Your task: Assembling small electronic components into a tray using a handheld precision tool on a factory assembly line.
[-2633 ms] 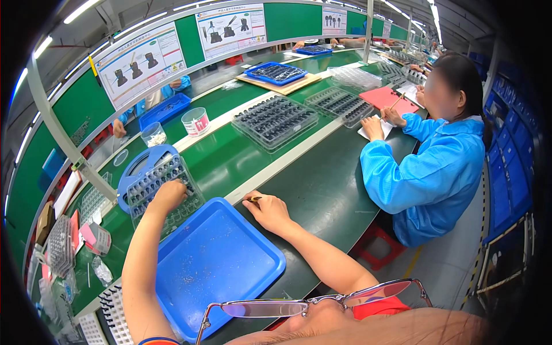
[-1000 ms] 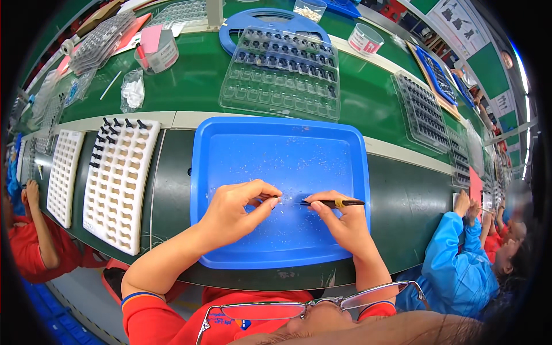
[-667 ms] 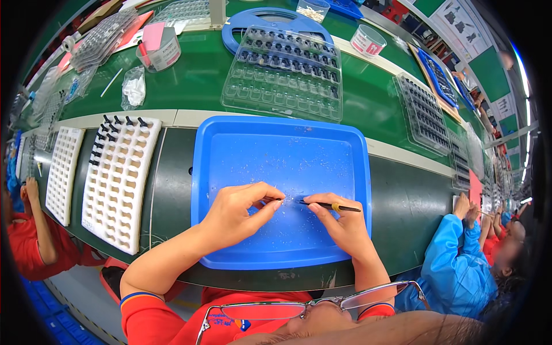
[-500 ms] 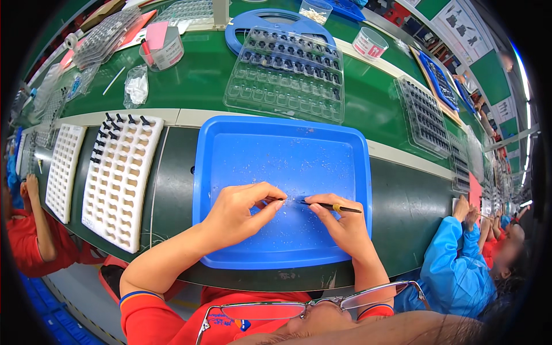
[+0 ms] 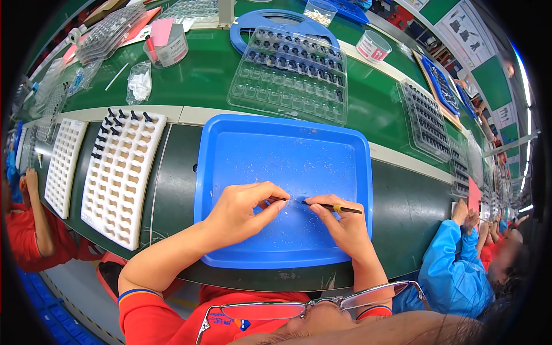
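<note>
Over the blue tray [image 5: 287, 260] both my hands work close together. My left hand [image 5: 244, 211] pinches a small black part [image 5: 284, 199] between thumb and fingertips; most of it is hidden by the fingers. In my right hand [image 5: 340, 221] is a thin black tool with a yellowish band, like a craft knife [image 5: 333, 207], held like a pen with its tip toward the left hand. Tip and part look a short gap apart. Fine pale shavings are scattered over the tray floor beneath.
Left of the blue tray lies a white foam tray [image 5: 118, 184] with several black parts standing at its far end; another white tray [image 5: 64, 167] is beyond it. A clear blister tray [image 5: 290, 75] of black parts lies behind. Co-workers sit on both sides, one in a blue sleeve [image 5: 451, 259].
The whole view has shifted slightly. Both hands keep nearly the same pose over the blue tray, still holding the part and the tool.
</note>
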### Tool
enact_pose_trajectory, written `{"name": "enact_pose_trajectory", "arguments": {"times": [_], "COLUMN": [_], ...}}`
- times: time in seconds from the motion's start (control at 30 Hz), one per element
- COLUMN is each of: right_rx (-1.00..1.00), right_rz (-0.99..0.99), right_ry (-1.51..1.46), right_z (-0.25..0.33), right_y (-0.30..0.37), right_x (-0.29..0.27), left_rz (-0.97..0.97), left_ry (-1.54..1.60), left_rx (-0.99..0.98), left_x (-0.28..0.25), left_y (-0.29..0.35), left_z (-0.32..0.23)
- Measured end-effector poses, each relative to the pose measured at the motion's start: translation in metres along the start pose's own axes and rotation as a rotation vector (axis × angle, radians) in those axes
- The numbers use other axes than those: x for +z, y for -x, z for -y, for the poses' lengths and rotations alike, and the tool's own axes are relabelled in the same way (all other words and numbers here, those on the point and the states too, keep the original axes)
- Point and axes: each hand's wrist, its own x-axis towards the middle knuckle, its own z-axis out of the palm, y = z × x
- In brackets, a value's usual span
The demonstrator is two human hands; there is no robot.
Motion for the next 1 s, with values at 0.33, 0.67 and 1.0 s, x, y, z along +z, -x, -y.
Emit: {"name": "enact_pose_trajectory", "arguments": {"times": [0.33, 0.67, 1.0], "right_rx": [-0.048, -0.047, -0.055], "right_rz": [-0.025, -0.009, -0.009], "right_ry": [-0.013, -0.015, 0.007], "right_z": [-0.0027, -0.0025, -0.0031], "right_y": [-0.0002, -0.0007, -0.0008], "right_x": [-0.0009, 0.0015, 0.0023], "left_rz": [-0.008, -0.004, -0.002], "left_ry": [-0.021, -0.025, -0.033], "left_rx": [0.014, 0.016, 0.012], "left_x": [-0.0006, -0.0002, 0.0], "left_y": [0.0005, 0.0006, 0.0012], "left_z": [0.0006, 0.0013, 0.0011]}}
